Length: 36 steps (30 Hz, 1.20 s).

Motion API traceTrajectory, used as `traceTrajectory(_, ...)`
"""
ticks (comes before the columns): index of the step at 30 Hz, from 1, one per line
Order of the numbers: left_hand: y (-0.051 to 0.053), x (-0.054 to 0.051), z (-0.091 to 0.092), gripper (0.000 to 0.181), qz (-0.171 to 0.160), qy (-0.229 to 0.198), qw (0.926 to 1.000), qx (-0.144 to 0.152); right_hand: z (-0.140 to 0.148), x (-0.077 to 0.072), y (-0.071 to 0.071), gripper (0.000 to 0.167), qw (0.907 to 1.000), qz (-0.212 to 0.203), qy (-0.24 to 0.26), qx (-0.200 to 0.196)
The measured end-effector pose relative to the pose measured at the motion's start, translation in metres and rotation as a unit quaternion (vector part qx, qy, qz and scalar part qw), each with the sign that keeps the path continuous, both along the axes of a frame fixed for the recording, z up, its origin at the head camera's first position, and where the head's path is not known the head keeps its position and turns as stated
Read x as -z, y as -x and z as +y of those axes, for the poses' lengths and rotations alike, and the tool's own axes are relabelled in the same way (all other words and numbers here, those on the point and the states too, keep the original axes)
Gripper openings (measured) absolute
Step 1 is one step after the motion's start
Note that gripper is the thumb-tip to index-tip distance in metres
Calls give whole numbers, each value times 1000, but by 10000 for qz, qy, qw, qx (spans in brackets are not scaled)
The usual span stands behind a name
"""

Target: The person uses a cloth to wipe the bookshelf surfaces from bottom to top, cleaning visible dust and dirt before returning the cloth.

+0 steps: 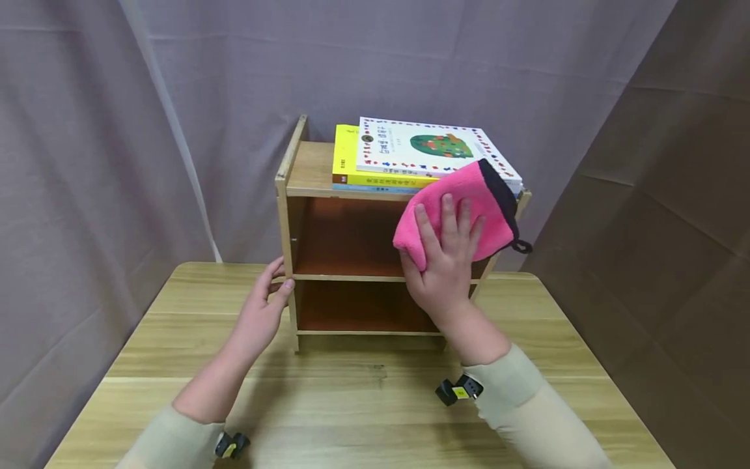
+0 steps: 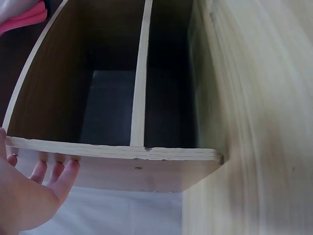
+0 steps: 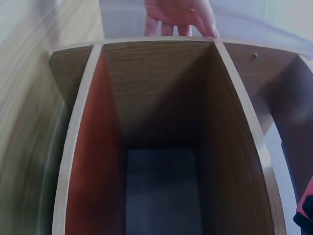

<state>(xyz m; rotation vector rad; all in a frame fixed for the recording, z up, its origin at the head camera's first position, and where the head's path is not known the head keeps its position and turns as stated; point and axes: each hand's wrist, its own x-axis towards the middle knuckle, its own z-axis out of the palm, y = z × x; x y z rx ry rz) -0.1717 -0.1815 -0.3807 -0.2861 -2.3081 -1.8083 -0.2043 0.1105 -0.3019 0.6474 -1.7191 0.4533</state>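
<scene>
A small wooden shelf unit (image 1: 383, 279) stands on the table, with compartments open to the front. My left hand (image 1: 265, 306) touches its left side panel, fingers at the outer face and the thumb by the front edge. The left wrist view shows the fingertips (image 2: 68, 176) against that panel (image 2: 139, 169). My right hand (image 1: 444, 273) holds a pink cloth (image 1: 457, 195) with black trim and a loop, in front of the shelf's upper right. The fingers spread over the cloth while the thumb's tip is hidden behind it. A corner of cloth (image 3: 307, 196) edges into the right wrist view.
Books are stacked on the shelf's top: a white picture book (image 1: 430, 146) over a yellow book (image 1: 344, 156), with a blue one (image 1: 363, 188) beneath. Grey curtains (image 1: 375, 58) hang behind and at the sides. The wooden table (image 1: 363, 404) extends around the shelf.
</scene>
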Motion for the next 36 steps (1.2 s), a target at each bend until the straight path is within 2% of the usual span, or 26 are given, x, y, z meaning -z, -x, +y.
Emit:
traceTrajectory(11, 1, 5, 1, 52, -289, -137, 9995, -5, -14, -2, -1, 60, 9980, -126, -619, 39)
traceTrajectory(19, 2, 6, 0, 53, -337, -183, 9993, -44, -26, -6, -2, 59, 9951, -273, -951, 53)
traceTrajectory(29, 2, 10, 0, 53, -412, -240, 9988, -71, -44, -6, -4, 59, 9904, -263, -1353, -77)
traceTrajectory(36, 1, 8, 1, 52, -392, -227, 9989, -128, -56, -8, -9, 59, 9864, -497, -1567, -45)
